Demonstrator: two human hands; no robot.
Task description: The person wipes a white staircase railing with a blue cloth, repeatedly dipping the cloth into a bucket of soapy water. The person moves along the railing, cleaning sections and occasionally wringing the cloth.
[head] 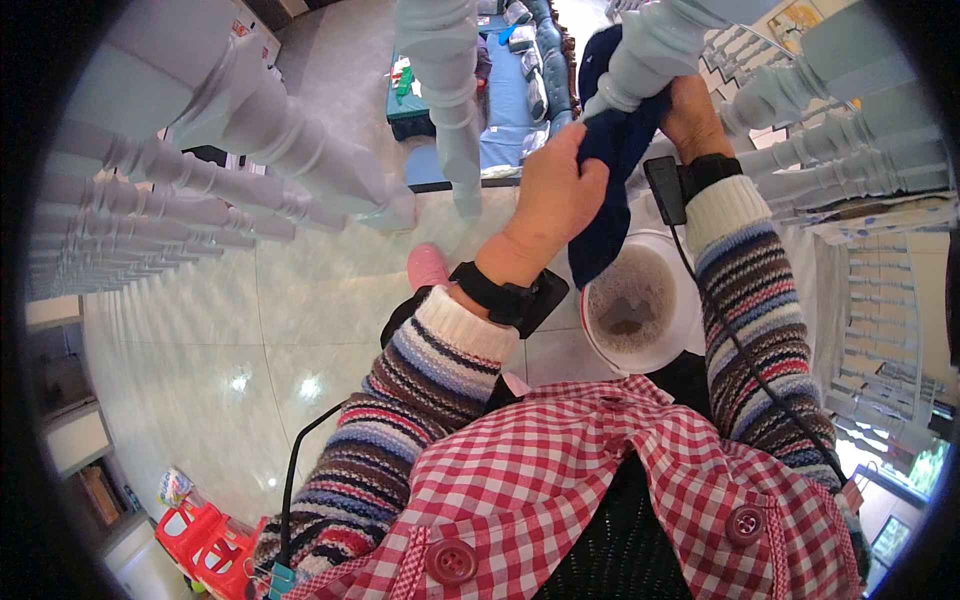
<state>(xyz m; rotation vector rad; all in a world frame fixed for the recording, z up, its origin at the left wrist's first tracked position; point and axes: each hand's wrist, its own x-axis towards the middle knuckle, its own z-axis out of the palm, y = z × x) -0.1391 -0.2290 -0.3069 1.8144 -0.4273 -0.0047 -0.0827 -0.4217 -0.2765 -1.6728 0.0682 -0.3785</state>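
A dark navy cloth (pixel 611 161) is wrapped around a white turned baluster (pixel 637 56), and one end of it hangs down over the rim of a bucket. My left hand (pixel 559 191) grips the cloth on the near side of the post. On the far right side, my right hand (pixel 694 116) is at the cloth too, its fingers partly hidden behind the baluster and fabric. Below them stands a white bucket (pixel 681 330) holding murky, sudsy water (pixel 634 300). Black devices are strapped to both wrists.
A row of white balusters (pixel 300 142) runs along the left, with another spindle (pixel 457 112) ahead. Beyond the railing, lower down, is a blue sofa (pixel 502 112). A red toy vehicle (pixel 217 544) lies at lower left on the pale tile floor (pixel 187 390). A cable runs along each sleeve.
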